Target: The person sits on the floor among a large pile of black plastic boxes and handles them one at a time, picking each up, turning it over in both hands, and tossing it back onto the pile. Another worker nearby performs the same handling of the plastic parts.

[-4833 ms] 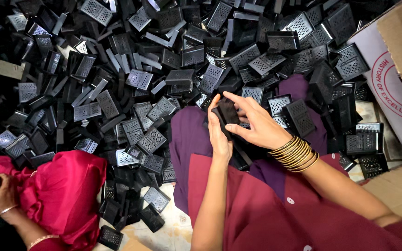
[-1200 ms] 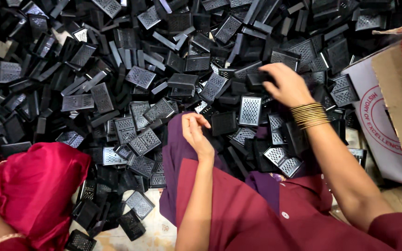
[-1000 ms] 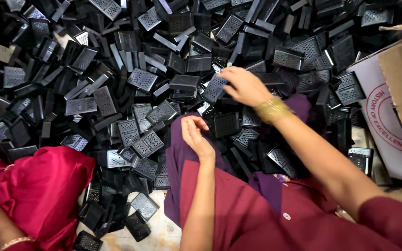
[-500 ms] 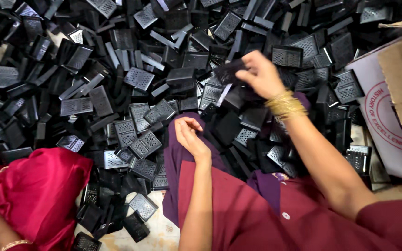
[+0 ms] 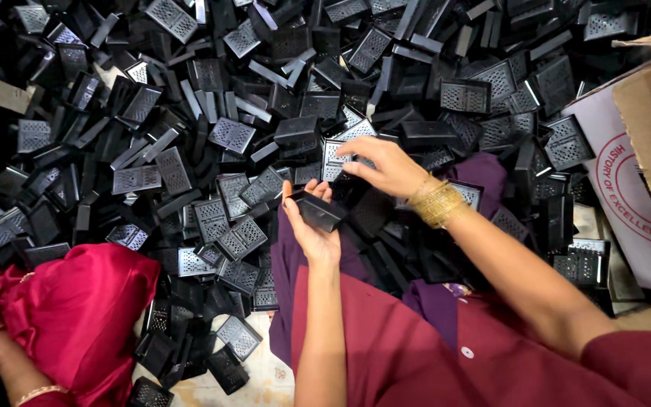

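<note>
A pale, apparently tiled floor (image 5: pixel 265 373) carries heaped black perforated parts (image 5: pixel 190 173).

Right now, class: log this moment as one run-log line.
left hand: holds black box part | right hand: over grille pieces | bangles on right wrist | neighbour in red cloth
</note>
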The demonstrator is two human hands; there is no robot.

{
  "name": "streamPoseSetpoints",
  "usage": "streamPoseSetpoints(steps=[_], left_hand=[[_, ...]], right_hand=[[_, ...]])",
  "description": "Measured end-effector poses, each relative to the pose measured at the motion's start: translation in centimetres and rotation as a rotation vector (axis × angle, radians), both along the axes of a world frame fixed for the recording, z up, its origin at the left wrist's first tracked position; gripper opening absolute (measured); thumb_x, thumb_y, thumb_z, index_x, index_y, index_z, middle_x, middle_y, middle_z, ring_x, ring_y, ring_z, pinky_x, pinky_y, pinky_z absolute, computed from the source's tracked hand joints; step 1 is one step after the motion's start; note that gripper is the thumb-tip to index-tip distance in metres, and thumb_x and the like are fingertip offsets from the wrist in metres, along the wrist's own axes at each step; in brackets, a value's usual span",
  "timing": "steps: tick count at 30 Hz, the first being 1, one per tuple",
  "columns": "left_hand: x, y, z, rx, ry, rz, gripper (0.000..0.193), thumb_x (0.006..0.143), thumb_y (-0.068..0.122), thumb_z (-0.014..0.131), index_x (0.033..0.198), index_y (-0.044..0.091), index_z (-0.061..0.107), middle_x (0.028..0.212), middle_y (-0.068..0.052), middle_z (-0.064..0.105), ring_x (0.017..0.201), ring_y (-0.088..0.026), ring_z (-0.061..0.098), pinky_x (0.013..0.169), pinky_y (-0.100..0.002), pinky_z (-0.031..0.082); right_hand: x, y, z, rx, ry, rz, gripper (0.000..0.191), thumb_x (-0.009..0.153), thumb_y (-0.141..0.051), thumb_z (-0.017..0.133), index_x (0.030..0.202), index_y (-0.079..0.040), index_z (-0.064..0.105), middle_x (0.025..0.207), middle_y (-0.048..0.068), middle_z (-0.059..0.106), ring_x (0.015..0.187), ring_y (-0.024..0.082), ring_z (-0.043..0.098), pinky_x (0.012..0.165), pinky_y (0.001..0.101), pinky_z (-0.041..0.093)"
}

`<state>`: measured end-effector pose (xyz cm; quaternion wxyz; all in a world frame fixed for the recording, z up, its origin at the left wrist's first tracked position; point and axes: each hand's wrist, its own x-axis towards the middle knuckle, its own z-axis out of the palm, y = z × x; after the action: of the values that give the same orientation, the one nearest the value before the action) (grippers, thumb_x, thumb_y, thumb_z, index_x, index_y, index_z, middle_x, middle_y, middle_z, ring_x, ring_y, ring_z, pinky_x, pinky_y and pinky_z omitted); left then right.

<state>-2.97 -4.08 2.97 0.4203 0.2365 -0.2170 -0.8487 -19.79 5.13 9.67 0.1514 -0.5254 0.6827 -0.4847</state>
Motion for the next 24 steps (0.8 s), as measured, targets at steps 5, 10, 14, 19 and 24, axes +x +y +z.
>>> streamPoseSetpoints(steps=[5,10,14,19,24], left_hand=[[-0.1,-0.7,-1.7,0.111,0.161,-0.037,0.050,0.108,0.050,0.051,0.133,0.007,0.053,0.113,-0.020,0.063,0.111,-0.040,0.063,0.099,-0.046,0.052],[-0.3,-1.9,-1.8,0.240,0.149,-0.011,0.050,0.104,0.049,0.049,0.127,0.005,0.056,0.120,-0.025,0.064,0.120,-0.042,0.061,0.106,-0.046,0.048],[-0.8,-2.2,-1.4,0.171,0.072,-0.006,0.046,0.105,0.042,0.049,0.132,0.006,0.054,0.125,-0.023,0.063,0.128,-0.040,0.059,0.113,-0.044,0.046],[-1.2,-2.9,-0.8,0.162,0.074,-0.061,0.047,0.106,0.039,0.049,0.136,0.003,0.054,0.124,-0.021,0.062,0.125,-0.041,0.060,0.110,-0.046,0.047],[-1.0,-3.3,-0.7,0.214,0.055,-0.063,0.051,0.106,0.043,0.048,0.136,0.002,0.054,0.124,-0.020,0.062,0.122,-0.041,0.061,0.107,-0.048,0.049]], right_hand=[[-2.4,-2.4,-3.1,0.648,0.302,-0.061,0.035,0.094,-0.037,0.067,0.116,-0.011,0.073,0.110,0.017,0.074,0.105,0.036,0.068,0.092,0.0460,0.054],[-5.7,-7.5,-3.8,0.550,0.391,-0.257,0.040,0.091,-0.033,0.070,0.124,-0.013,0.067,0.121,0.015,0.070,0.116,0.034,0.064,0.097,0.0442,0.053],[-8.4,-12.7,-4.9,0.227,0.583,-0.270,0.072,0.077,-0.034,0.080,0.140,-0.010,0.055,0.134,0.021,0.060,0.121,0.039,0.055,0.101,0.0490,0.045],[-11.0,-16.1,-6.3,0.523,0.571,-0.177,0.074,0.074,-0.039,0.084,0.135,-0.011,0.054,0.112,0.014,0.070,0.112,0.036,0.063,0.105,0.0598,0.035],[-15.4,-15.3,-6.8,0.801,0.692,-0.370,0.038,0.081,-0.021,0.076,0.116,-0.016,0.063,0.103,0.011,0.073,0.098,0.033,0.071,0.086,0.0523,0.044]])
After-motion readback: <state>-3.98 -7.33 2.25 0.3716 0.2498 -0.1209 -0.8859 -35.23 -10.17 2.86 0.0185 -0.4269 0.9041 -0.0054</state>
